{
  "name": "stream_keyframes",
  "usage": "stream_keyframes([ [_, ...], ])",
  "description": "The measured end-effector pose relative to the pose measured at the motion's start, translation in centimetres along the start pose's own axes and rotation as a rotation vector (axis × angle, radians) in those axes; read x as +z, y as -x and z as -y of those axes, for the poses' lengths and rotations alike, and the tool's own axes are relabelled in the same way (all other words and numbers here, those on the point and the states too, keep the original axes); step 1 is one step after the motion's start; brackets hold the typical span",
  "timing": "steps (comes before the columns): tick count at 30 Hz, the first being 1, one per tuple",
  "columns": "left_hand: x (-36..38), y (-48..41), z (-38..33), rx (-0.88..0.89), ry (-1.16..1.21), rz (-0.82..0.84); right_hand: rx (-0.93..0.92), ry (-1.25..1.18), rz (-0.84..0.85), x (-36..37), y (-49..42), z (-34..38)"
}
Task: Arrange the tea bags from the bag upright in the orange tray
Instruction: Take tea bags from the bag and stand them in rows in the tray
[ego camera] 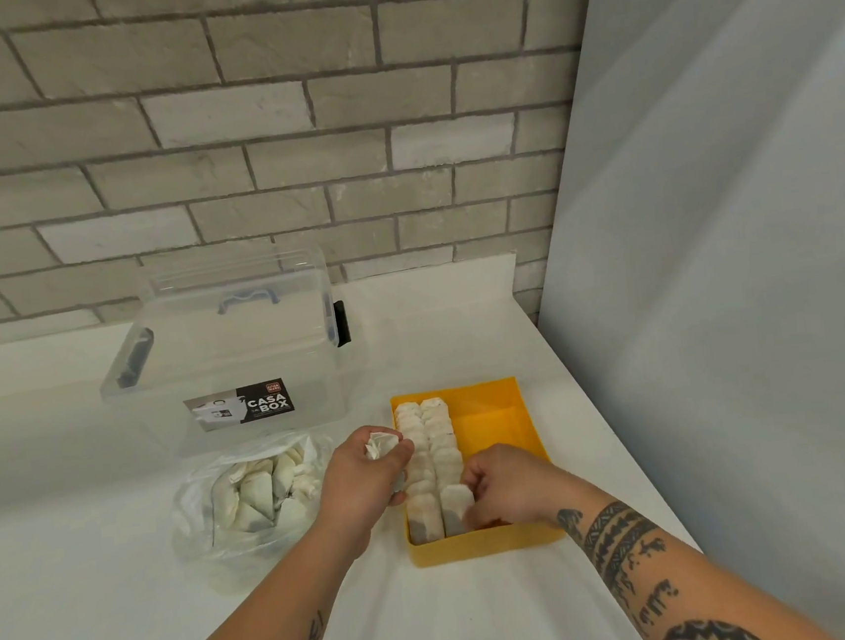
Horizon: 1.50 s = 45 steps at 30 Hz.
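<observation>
Right fingers [469, 481]: curled, pinching the top edge of one tea bag between thumb and fingertips.
Pinched tea bag [454, 511]: upright inside the orange tray [498, 428], directly below and slightly left of the right fingertips, at the near end of the second row and close to the tray's near wall.
Left fingers [403, 450]: clenched round a crumpled tea bag [381, 445], whose white paper sticks out of the top of the fist between thumb and forefinger.
Right hand [510, 487]: over the near right part of the tray, the forearm crossing the near right corner of the rim.
Left hand [361, 480]: at the tray's left wall, between the tray and the plastic bag, its fingertips just beside the first row.
Rows of tea bags [428, 448]: two rows standing upright side by side, running from the far wall to the near wall along the tray's left side.
Tray floor: bare orange shows to the right of the rows.
Plastic bag [198, 527]: clear and open, lying on the desk [100, 583] just left of the left hand, holding loose tea bags [261, 492] in a heap.
Storage box [237, 348]: clear, lidded, labelled "CASA BOX", standing behind the plastic bag.
Backdrop: grey brick wall [237, 131] behind the desk, a pale panel [737, 238] at the right.
</observation>
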State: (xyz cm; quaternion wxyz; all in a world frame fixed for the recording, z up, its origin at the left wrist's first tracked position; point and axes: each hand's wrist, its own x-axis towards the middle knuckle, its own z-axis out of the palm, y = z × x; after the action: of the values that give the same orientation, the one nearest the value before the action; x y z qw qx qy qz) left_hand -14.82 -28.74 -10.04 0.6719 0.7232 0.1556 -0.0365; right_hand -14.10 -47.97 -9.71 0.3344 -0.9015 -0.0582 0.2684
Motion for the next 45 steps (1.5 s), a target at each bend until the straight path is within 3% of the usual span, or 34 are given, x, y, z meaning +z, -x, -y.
stream_keyframes([
  [5, 0.3, 0.1, 0.3, -0.008, -0.06, -0.052, 0.031, 0.256, -0.009, 1.1, -0.8, 0.0],
  [33, -0.1, -0.6, 1.4, -0.08, -0.2, -0.047, 0.102, 0.19, -0.135, 0.9, -0.2, 0.3],
  [40, -0.1, -0.7, -0.1, -0.073, -0.01, -0.052, 0.066, 0.202, -0.142, 0.2, -0.2, 0.3],
  [45, 0.5, -0.4, -1.4, -0.155, 0.188, 0.106, -0.046, -0.065, -0.283, -0.8, -0.8, 1.3],
])
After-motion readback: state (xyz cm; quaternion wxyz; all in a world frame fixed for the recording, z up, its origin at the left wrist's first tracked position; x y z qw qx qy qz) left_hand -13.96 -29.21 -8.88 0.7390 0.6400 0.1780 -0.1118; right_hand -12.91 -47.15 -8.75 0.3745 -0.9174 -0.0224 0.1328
